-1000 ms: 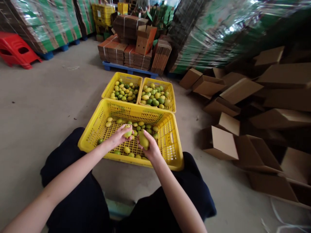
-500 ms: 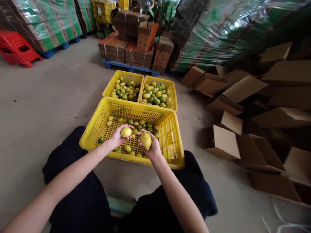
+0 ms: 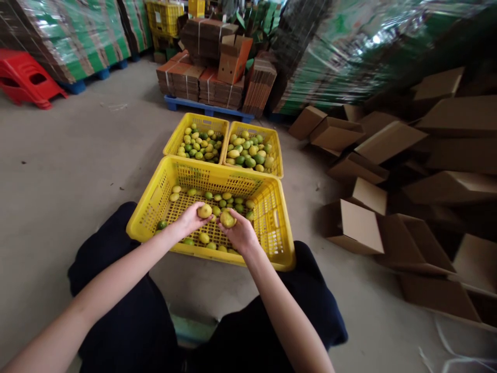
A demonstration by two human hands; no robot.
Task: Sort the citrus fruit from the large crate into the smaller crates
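My left hand (image 3: pixel 191 218) is closed around a yellow lemon (image 3: pixel 204 210), whose end faces up at me. Close beside it, my right hand (image 3: pixel 241 232) grips a second, greenish-yellow lemon (image 3: pixel 228 218). Both hands are over the large yellow crate (image 3: pixel 148 208), which stands between my knees. Loose on its slotted floor lie several yellow and green lemons, among them a yellow lemon (image 3: pixel 204 238) below my hands and a dark green one (image 3: pixel 162 225) by the left wall. My fingers partly cover the fruit behind them.
Two smaller yellow crates of mixed lemons, a left crate (image 3: pixel 182 127) and a right crate (image 3: pixel 278 150), adjoin the far side. Cardboard boxes (image 3: pixel 363 225) lie heaped at right. Flattened cartons (image 3: pixel 182 85) sit on a blue pallet (image 3: pixel 209 110) behind. A red stool (image 3: pixel 27 77) stands at far left.
Both lemons have been turned in my fingers, so different sides now show. My left hand has shifted slightly right, and the right-hand lemon has tipped from lengthwise to end-on.
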